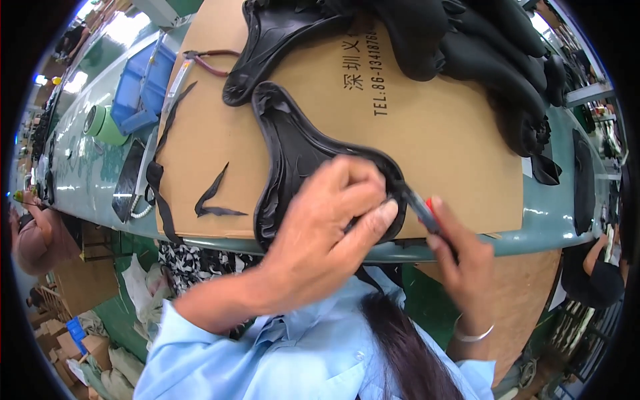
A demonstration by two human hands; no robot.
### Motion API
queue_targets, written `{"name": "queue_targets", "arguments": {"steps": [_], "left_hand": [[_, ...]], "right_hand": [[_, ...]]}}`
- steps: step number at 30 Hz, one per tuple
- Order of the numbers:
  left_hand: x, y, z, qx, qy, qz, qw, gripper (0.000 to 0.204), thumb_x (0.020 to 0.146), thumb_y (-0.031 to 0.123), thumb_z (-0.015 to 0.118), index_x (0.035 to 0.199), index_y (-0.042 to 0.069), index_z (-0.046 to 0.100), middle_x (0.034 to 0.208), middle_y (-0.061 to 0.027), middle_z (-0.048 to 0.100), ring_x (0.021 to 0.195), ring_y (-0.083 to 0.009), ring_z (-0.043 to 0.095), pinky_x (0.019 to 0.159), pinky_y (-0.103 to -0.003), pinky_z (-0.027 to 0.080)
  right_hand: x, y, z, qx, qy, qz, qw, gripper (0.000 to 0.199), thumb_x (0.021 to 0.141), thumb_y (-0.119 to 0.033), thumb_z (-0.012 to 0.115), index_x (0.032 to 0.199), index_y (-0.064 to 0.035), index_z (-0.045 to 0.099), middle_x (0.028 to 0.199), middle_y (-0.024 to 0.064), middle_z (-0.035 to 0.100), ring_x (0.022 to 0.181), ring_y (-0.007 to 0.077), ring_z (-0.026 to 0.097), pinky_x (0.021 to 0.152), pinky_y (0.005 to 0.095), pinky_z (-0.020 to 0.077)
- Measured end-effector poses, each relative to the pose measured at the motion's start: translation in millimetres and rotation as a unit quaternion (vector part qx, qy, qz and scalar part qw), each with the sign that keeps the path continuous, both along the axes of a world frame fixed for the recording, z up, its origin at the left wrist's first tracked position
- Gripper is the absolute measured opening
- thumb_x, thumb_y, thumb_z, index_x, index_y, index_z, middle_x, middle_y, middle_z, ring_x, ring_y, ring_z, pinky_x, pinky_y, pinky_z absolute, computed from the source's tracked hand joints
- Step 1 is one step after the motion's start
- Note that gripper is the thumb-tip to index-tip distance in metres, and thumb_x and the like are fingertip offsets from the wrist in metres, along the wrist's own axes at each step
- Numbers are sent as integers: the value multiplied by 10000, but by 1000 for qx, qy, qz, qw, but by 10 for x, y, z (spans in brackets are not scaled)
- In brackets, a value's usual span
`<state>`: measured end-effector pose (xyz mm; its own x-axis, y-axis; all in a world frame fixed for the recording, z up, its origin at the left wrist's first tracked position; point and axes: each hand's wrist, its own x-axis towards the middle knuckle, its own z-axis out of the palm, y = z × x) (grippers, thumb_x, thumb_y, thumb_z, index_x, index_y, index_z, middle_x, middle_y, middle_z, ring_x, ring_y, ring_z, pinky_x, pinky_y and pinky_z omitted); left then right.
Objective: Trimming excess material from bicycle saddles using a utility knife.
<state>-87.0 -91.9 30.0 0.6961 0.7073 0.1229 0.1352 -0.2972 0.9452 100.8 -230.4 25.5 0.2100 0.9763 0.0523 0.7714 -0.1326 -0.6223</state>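
The right hand [463, 267] is closed around a slim cutter-like tool [421, 210] with a red part, its tip at the rim of a black saddle-shaped piece [288, 127], while the left hand [327, 223] bears on that piece with curled fingers, though I cannot tell whether they pinch it. The piece lies hollow side up on brown cardboard [460, 167] covering the table [80, 160], with a bent black scrap [212, 195] to its left. Beyond are red-handled pliers [215, 70] and a second black piece [283, 33].
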Motion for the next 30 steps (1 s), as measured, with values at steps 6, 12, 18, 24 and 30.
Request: {"name": "queue_targets", "arguments": {"steps": [6,12,18,24,30], "left_hand": [[493,860,-20,13,-19,-196,980,292,967,231,470,843,-11,576,792,-57,599,752,-141,565,665,-281,439],[533,997,45,-410,-282,3,867,316,910,222,510,660,35,463,607,-63,452,553,-116,478,527,-289,405],[548,797,138,398,271,2,876,225,849,176,576,712,-2,574,661,-84,574,659,-233,529,577,-313,435],[599,914,-52,328,191,-72,922,198,794,131,577,630,19,569,635,-54,543,692,-206,502,585,-342,386],[731,1180,-7,-222,-180,-28,958,279,870,161,572,609,87,505,671,43,465,642,-48,372,637,-241,309]], "right_hand": [[193,497,11,-155,217,-17,964,483,884,-122,599,1353,-92,493,1110,204,638,848,315,669,742,300,491],[-281,161,-159,21,126,-75,989,571,890,-68,602,1418,-44,387,1152,255,613,948,409,645,791,391,523],[18,475,-180,29,37,-48,998,510,866,-89,623,1360,-112,500,850,169,672,651,298,643,590,366,499],[28,590,-98,-10,70,-25,997,519,862,-94,624,1363,-113,492,845,183,666,665,338,639,598,370,501],[-269,404,-114,-51,157,-81,983,540,920,-147,572,1415,-47,379,1099,256,621,843,423,648,691,406,527]]}}
